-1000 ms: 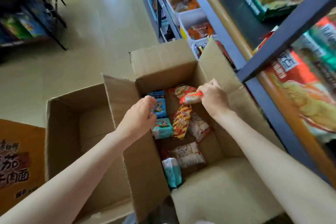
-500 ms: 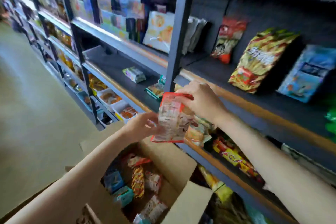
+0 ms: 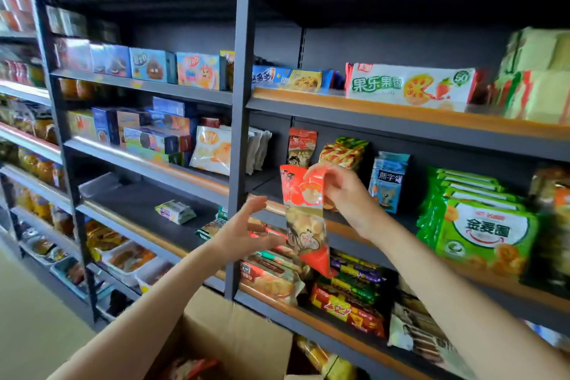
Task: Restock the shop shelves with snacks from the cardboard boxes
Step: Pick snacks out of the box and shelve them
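My right hand (image 3: 347, 194) pinches the top of a red and clear snack bag (image 3: 303, 219), which hangs upright in front of the middle shelf (image 3: 370, 227). My left hand (image 3: 243, 233) is open beside the bag's lower left, fingers spread, fingertips close to it; contact is unclear. On that shelf behind the bag stand a similar red bag (image 3: 302, 146), a striped bag (image 3: 342, 153) and a blue bag (image 3: 388, 180). The cardboard box (image 3: 234, 333) shows at the bottom edge with red packets inside.
Green packs (image 3: 481, 231) fill the shelf to the right. A dark upright post (image 3: 239, 133) divides the shelving just left of the bag. The lower left shelf (image 3: 138, 203) holds one small packet (image 3: 175, 210). Boxes and trays fill other shelves. The floor aisle lies at left.
The view has risen from the box to the shelves. My right hand lifted the red bag out of the box up to the middle shelf; my left hand came away from the bag's side.
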Motion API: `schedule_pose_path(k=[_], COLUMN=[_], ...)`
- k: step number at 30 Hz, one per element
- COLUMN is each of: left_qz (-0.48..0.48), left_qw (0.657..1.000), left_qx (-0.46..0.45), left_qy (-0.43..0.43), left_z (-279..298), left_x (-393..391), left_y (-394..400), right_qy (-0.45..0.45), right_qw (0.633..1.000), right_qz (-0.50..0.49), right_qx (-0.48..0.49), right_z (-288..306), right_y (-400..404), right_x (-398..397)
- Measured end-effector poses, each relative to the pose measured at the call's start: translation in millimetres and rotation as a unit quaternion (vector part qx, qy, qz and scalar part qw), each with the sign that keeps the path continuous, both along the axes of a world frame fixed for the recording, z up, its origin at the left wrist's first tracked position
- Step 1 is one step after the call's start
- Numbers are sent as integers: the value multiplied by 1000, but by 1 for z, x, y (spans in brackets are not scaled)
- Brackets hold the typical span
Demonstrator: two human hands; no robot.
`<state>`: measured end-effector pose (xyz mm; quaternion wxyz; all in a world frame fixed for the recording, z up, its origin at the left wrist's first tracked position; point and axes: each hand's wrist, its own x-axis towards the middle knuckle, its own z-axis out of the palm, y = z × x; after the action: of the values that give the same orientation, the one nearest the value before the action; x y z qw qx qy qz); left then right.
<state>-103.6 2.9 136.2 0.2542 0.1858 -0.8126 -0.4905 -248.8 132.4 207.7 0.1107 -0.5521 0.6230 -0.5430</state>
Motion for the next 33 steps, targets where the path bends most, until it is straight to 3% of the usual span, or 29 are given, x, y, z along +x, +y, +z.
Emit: schedule_pose_path(k=[2, 5, 8, 10, 11, 12, 13, 14, 15, 20, 24, 27, 30, 33], left_qz=[-35, -85, -27, 57, 98, 132, 156, 170, 177, 181, 185, 195, 197, 212], left_qw=[999, 995, 999, 998, 995, 990, 985, 981, 978, 962, 952, 961, 969, 972], left_qx=[16, 44, 43, 15, -9, -34, -55, -75, -99, -203, -242, -184, -112, -89], left_qy=[1, -1, 8, -10, -26, -41, -48, -49, -44, 1, 27, 68, 94, 43], left_z=[8, 16, 17, 14, 13, 12, 13, 15, 17, 20, 24, 22, 12, -2], left_x=[3, 8, 8, 4, 0, -4, -9, -14, -20, -54, -89, -121, -154, -186], left_y=[1, 3, -9, -25, -31, -35, -37, -37, -36, -54, -91, -115, -136, -158], right_qy=[-138, -214, -268, -144, -1, 172, 319, 405, 436, 419, 265, 147, 130, 117], right_qw=[988, 971, 959, 989, 999, 979, 937, 898, 879, 882, 946, 969, 968, 956], right_qz=[62, 106, 77, 4, -51, -97, -119, -123, -123, -169, -175, -197, -215, -270], right_qx=[13, 0, -52, -38, -3, 40, 83, 118, 148, 131, 56, 27, 8, 20], right_z=[9, 20, 29, 30, 29, 26, 19, 12, 4, -27, -27, -36, -55, -72], right_y=[4, 3, 1, 0, 0, -3, -9, -15, -23, -73, -114, -148, -183, -217], right_x=[7, 11, 6, 4, 4, 5, 8, 12, 15, -17, -62, -92, -116, -134])
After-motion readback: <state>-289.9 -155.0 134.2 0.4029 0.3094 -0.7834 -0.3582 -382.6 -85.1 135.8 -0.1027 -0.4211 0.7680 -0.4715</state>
